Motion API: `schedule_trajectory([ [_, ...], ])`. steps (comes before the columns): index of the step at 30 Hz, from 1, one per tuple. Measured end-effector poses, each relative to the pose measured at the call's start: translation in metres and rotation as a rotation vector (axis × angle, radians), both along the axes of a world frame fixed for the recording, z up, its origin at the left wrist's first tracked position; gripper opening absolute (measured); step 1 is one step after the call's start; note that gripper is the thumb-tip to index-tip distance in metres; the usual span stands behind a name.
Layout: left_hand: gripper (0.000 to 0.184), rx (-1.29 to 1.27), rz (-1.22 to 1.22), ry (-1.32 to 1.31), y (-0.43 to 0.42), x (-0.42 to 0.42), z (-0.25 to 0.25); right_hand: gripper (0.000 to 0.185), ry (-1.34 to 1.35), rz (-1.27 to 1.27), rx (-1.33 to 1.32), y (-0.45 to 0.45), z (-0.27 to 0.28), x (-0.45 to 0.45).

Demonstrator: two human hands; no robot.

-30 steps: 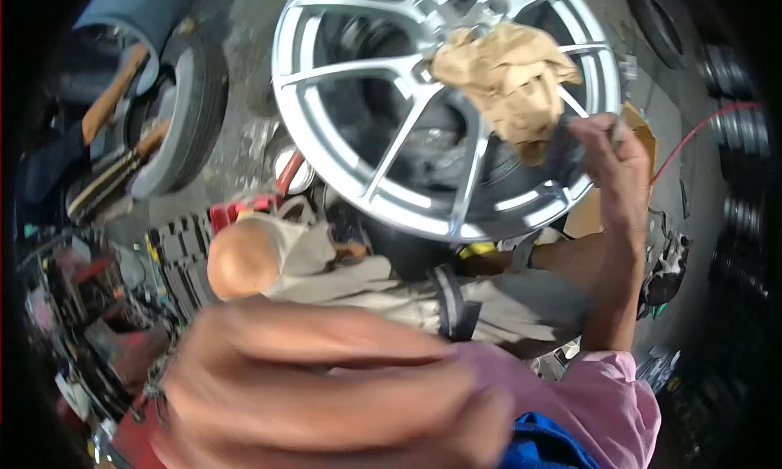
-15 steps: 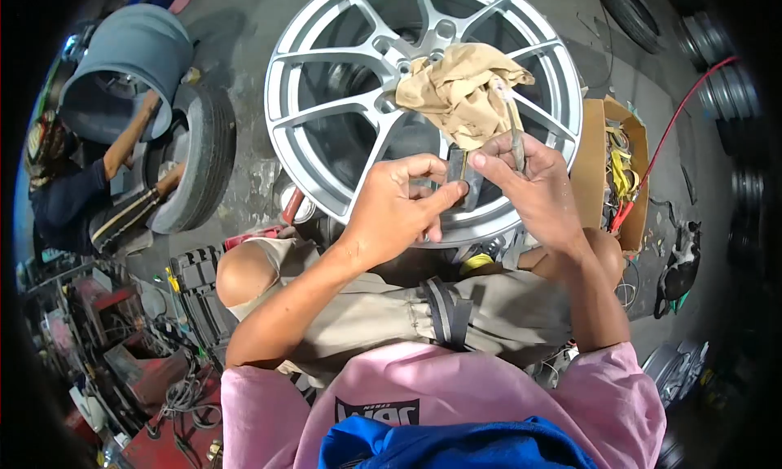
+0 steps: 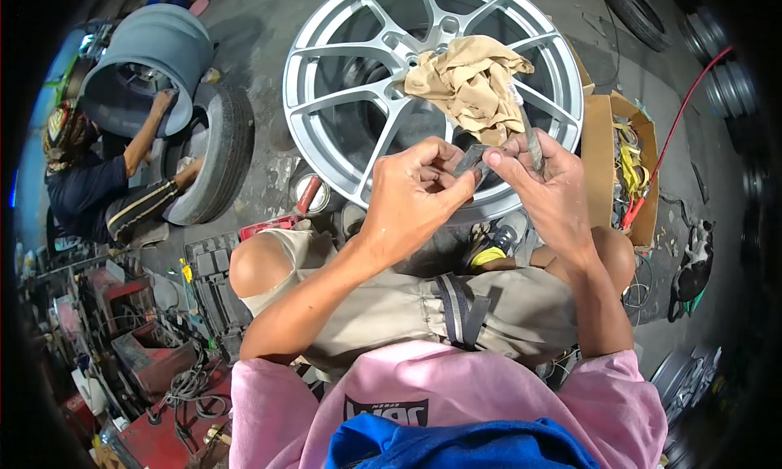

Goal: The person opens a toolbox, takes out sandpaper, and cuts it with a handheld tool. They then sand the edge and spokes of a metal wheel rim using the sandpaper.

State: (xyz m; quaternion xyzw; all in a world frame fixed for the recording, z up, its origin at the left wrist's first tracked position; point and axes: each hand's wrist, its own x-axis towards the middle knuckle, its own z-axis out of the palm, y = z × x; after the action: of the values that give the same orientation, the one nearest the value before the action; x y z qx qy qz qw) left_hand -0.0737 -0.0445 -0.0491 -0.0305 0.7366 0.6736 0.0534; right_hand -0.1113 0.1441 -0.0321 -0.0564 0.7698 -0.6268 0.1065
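Observation:
My left hand [image 3: 415, 176] is closed on a small dark grey flat piece [image 3: 470, 158], which looks like folded sandpaper. Thumb and forefinger of my right hand [image 3: 546, 180] meet at that piece's right edge. A slim grey stick-like tool [image 3: 533, 143] is also held in my right hand, its far end reaching up toward a crumpled tan cloth [image 3: 468, 78]. Beneath both hands lies a large silver multi-spoke wheel rim [image 3: 346, 93], with the cloth resting on its spokes near the hub. The fingers partly hide the grey piece.
At left, another person [image 3: 94, 168] reaches into a grey barrel-shaped rim [image 3: 151, 46] beside a tyre [image 3: 224, 151]. A cardboard box [image 3: 599, 155] of odds and ends stands right, near a red cable [image 3: 684, 119] and a black-and-white cat [image 3: 694, 261]. Tools and a red case [image 3: 163, 424] crowd the lower left.
The grey piece has tilted and is now more covered by my fingers. Both hands have shifted slightly right in view. The other person's arm has moved a little at the grey rim.

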Motion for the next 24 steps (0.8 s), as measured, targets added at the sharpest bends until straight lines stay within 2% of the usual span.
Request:
schedule_trajectory([
  [4,0.019,-0.032,0.004,0.029,-0.006,-0.001,-0.006,0.021,0.096,0.01,-0.126,-0.013,-0.003,0.001],
  [6,0.021,-0.051,-0.004,0.012,-0.01,-0.002,-0.008,0.022,0.018,0.039,0.001,-0.012,0.001,0.001],
  [11,0.022,-0.066,0.017,-0.024,-0.019,-0.01,-0.015,0.026,0.019,0.087,0.086,-0.011,-0.011,-0.005],
  [14,0.023,0.171,0.061,-0.128,-0.025,-0.011,-0.009,0.029,0.012,0.108,0.072,-0.012,-0.012,-0.007],
  [15,0.023,0.174,0.062,-0.129,-0.03,-0.011,-0.006,0.029,0.011,0.11,0.074,-0.013,-0.01,-0.007],
  [18,0.025,0.188,-0.151,-0.233,-0.045,-0.009,-0.002,0.028,-0.101,0.098,0.048,-0.014,-0.009,-0.006],
  [20,0.025,0.218,-0.165,-0.263,-0.046,-0.006,0.002,0.027,-0.006,0.085,0.082,-0.011,-0.021,-0.01],
  [24,0.025,0.297,-0.155,-0.284,-0.043,-0.003,0.0,0.025,-0.038,0.101,0.087,-0.014,-0.015,-0.009],
])
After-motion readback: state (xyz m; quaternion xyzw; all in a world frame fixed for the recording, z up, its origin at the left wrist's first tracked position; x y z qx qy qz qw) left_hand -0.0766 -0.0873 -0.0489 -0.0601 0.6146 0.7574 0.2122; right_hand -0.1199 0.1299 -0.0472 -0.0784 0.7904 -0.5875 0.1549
